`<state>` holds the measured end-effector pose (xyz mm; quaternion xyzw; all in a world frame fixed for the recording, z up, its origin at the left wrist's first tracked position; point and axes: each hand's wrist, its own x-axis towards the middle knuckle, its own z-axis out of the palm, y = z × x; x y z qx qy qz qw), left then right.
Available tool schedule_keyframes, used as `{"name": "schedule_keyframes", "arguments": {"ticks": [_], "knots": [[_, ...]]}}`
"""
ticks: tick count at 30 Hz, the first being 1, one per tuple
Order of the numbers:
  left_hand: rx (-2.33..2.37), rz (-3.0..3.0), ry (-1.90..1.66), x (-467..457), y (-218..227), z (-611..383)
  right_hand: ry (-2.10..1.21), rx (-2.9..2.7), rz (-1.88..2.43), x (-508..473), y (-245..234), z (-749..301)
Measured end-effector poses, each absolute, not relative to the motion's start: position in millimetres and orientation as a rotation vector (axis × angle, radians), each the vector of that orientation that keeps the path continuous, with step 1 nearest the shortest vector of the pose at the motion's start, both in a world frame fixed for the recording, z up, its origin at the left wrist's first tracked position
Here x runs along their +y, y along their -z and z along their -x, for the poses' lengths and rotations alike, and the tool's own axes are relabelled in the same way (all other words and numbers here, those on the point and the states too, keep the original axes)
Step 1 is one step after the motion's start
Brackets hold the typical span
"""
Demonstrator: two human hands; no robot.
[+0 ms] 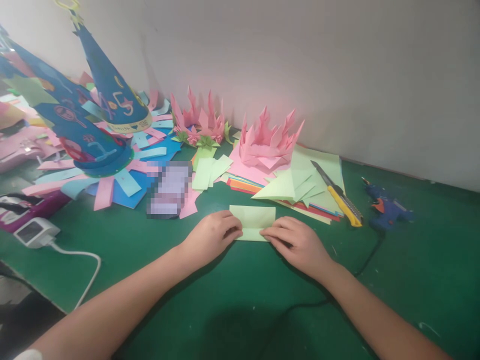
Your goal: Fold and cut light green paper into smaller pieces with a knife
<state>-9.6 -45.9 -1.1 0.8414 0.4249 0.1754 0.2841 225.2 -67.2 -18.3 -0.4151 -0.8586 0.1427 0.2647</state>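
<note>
A small pale green sheet of paper (pixel 252 218) lies on the green table, with a crease running across it and its near edge turned up as a narrow strip. My left hand (pixel 214 231) pinches the paper's left end, fingertips at the crease. At the right end, my right hand (pixel 293 243) presses its closed fingers on the folded strip. Just beyond the paper are more pale green paper pieces (pixel 204 173) and a stack of coloured sheets (pixel 322 165).
Two pink paper crowns (pixel 268 137) stand at the back. To the right lie a yellow utility knife (pixel 343 205) and a blue glue gun (pixel 392 210), its cord trailing towards me. Blue paper cones (pixel 112 95), a phone (pixel 169 190) and a white charger (pixel 35 232) are on the left.
</note>
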Motion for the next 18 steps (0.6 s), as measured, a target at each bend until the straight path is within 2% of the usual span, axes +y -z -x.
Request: {"name": "schedule_keyframes", "arguments": {"ticks": [9,18], "knots": [[1.242,-2.284,-0.391,-49.6,1.1,7.3,-0.518,-2.222,1.374,-65.4,16.4,-224.6],[1.256,-2.385,-0.352,-49.8,1.9,6.0,-0.571,-2.194,1.445,-62.6,12.5,-220.0]]}}
